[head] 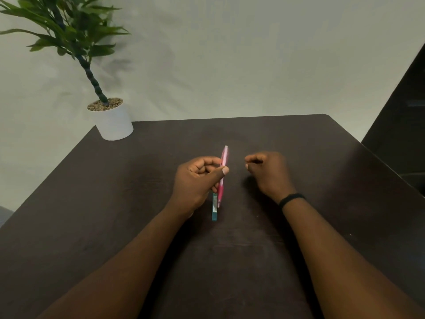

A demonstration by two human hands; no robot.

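Right, the left hand [195,180] is up over the middle of the table [322,157], fingers curled in and the thumb pressed across a pink pen [224,157]. The pen stands nearly upright, one end poking above the knuckles and the darker pink grip showing just below the thumb. Tucked in the same grasp, right beside it, is a teal pen [214,210] whose lower end hangs out beneath the hand; whether it touches the tabletop I cannot tell.

Across a small gap, the right hand [268,173] hovers with its fingers curled inward. Nothing shows between them, though the hand is a little blurred. A black wristband [292,199] sits on that wrist.

As for handling, I'd judge both pens light, stiff and smooth-bodied, so two in one grasp could slide against each other. The rubbery grip section on the pink one looks the surest place to pinch, and the free top end is there for the other hand.

Further out, a white pot [115,123] with a green plant [69,26] stands at the far left corner.
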